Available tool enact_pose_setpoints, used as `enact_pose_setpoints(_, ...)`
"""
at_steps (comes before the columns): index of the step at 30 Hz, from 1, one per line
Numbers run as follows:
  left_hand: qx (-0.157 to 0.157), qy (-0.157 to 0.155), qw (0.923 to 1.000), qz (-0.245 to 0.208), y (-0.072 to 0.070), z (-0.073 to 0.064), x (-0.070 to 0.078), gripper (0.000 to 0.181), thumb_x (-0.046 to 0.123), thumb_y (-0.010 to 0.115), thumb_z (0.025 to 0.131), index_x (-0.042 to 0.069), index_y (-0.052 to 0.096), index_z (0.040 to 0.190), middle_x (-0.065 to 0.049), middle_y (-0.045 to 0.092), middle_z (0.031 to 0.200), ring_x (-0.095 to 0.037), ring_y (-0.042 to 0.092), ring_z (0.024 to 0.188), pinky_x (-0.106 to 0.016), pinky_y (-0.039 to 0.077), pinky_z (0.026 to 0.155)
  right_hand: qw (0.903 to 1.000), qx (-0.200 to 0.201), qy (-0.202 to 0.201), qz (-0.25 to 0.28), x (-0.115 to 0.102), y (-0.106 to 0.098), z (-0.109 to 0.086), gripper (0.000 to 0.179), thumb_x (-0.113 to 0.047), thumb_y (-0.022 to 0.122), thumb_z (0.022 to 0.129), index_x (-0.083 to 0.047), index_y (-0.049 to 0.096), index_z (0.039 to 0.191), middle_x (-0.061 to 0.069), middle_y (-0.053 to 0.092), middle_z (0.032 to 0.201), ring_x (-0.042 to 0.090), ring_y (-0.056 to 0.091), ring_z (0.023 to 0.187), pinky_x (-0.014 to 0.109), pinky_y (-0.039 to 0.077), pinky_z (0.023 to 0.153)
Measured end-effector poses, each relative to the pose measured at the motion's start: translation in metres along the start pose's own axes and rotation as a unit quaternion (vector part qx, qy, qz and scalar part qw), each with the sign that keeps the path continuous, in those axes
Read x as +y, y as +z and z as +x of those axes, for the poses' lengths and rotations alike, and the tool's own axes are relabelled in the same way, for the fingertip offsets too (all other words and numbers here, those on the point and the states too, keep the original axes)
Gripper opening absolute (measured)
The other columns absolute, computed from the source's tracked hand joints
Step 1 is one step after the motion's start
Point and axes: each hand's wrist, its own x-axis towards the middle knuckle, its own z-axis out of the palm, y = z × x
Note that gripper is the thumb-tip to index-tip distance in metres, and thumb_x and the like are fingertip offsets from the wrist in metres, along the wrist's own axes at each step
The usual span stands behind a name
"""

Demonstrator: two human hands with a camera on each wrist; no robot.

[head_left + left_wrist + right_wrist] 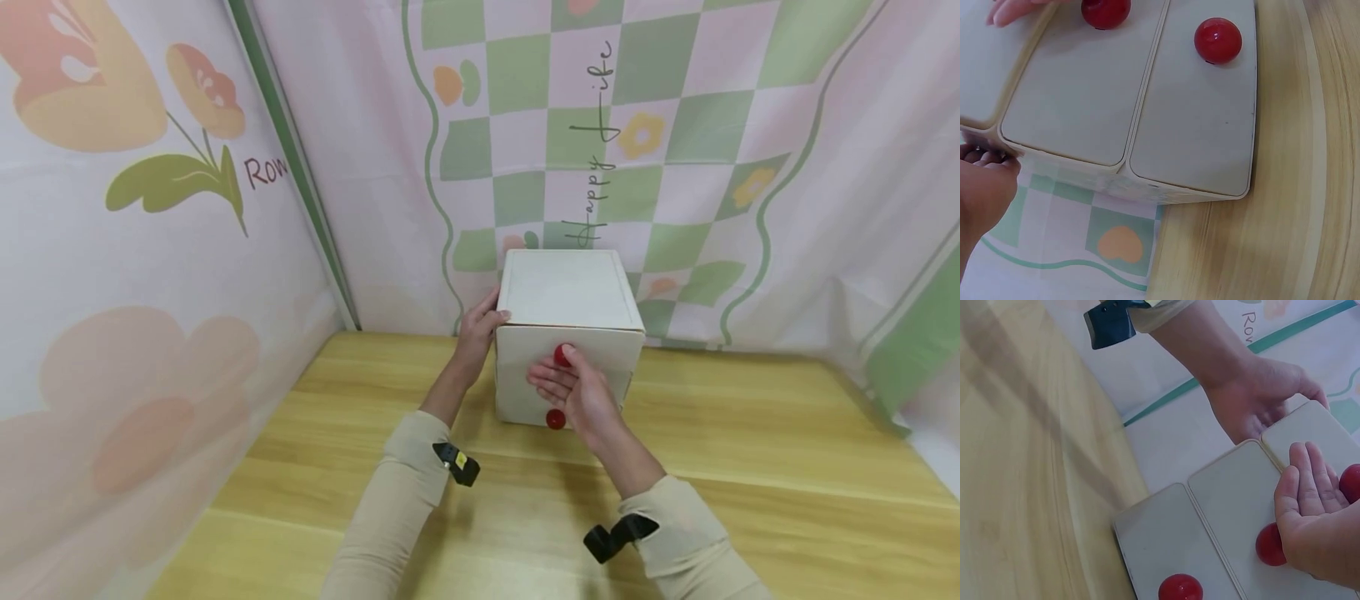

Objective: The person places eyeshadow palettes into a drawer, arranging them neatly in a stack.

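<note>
A white drawer box (570,287) stands on the table, its front divided into stacked drawers with round red knobs. My left hand (474,337) grips the box's upper left edge, thumb over the top and fingers along the side. At the front, my right hand (581,396) pinches the top red knob (562,355), thumb above and outstretched fingers below. That knob also shows beside the fingers in the right wrist view. The middle knob (1270,544) lies just behind the right hand, which hides it in the head view. The bottom knob (556,418) is untouched.
The wooden table (750,433) extends around the box. Directly behind it hangs a checked curtain (585,150), and a flowered curtain (165,275) hangs at the left. Both sleeved wrists carry small black cameras (456,463).
</note>
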Motion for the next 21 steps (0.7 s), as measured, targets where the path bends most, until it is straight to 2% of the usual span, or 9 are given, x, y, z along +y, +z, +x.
enact_pose_setpoints(6, 0.000, 0.000, 1.0000, -0.002, 0.001, -0.001, -0.001, 0.074, 0.022, 0.052, 0.089, 0.005, 0.031, 0.159, -0.014, 0.027, 0.168, -0.027, 0.027, 0.157, -0.045, 0.026, 0.130, 0.9998, -0.003, 0.002, 0.018, 0.000, -0.001, 0.002, 0.038, -0.038, 0.038, 0.109, -0.016, 0.064, 0.093, -0.009, 0.078, 0.085, 0.006, 0.076, 0.088, 0.023, 0.061, 0.091)
enact_pose_setpoints(10, 0.002, 0.000, 1.0000, -0.001, 0.005, -0.001, 0.000, 0.074, 0.022, 0.053, 0.089, 0.005, 0.031, 0.159, -0.014, 0.028, 0.168, -0.028, 0.028, 0.157, -0.045, 0.027, 0.130, 0.9999, -0.008, 0.000, 0.007, -0.003, -0.004, 0.001, 0.038, -0.040, 0.038, 0.108, -0.016, 0.065, 0.095, -0.009, 0.078, 0.086, 0.006, 0.076, 0.089, 0.021, 0.060, 0.089)
enact_pose_setpoints(12, 0.005, -0.001, 1.0000, 0.000, 0.005, -0.001, 0.001, 0.075, 0.023, 0.053, 0.089, 0.005, 0.031, 0.159, -0.014, 0.028, 0.168, -0.028, 0.028, 0.157, -0.045, 0.027, 0.129, 0.9998, -0.017, 0.001, -0.012, -0.004, -0.006, 0.000, 0.039, -0.043, 0.039, 0.108, -0.013, 0.064, 0.101, -0.010, 0.078, 0.088, 0.005, 0.075, 0.090, 0.020, 0.060, 0.089)
enact_pose_setpoints(15, 0.003, -0.001, 1.0000, 0.009, 0.004, 0.000, 0.001, 0.075, 0.025, 0.053, 0.089, 0.007, 0.032, 0.159, -0.013, 0.029, 0.168, -0.027, 0.028, 0.157, -0.045, 0.027, 0.129, 0.9972, -0.038, 0.006, -0.065, -0.006, -0.009, -0.001, 0.052, -0.048, 0.036, 0.108, -0.004, 0.059, 0.123, -0.014, 0.077, 0.092, 0.002, 0.074, 0.092, 0.017, 0.059, 0.088)
enact_pose_setpoints(17, 0.000, -0.002, 0.9998, 0.018, 0.001, -0.001, 0.001, 0.074, 0.027, 0.053, 0.091, 0.008, 0.032, 0.159, -0.011, 0.029, 0.168, -0.026, 0.028, 0.157, -0.043, 0.027, 0.130, 0.9930, -0.051, 0.007, -0.106, -0.008, -0.013, -0.003, 0.063, -0.051, 0.034, 0.107, 0.002, 0.050, 0.138, -0.017, 0.075, 0.094, 0.001, 0.073, 0.092, 0.017, 0.058, 0.088)
enact_pose_setpoints(21, -0.001, 0.009, 0.9985, 0.054, -0.011, -0.009, 0.004, 0.068, 0.028, 0.052, 0.096, 0.008, 0.032, 0.159, -0.011, 0.030, 0.168, -0.027, 0.029, 0.157, -0.042, 0.028, 0.129, 0.9809, -0.079, -0.005, -0.178, -0.009, -0.026, -0.012, 0.071, -0.049, 0.034, 0.108, 0.009, 0.036, 0.149, -0.018, 0.075, 0.098, 0.001, 0.072, 0.091, 0.018, 0.059, 0.088)
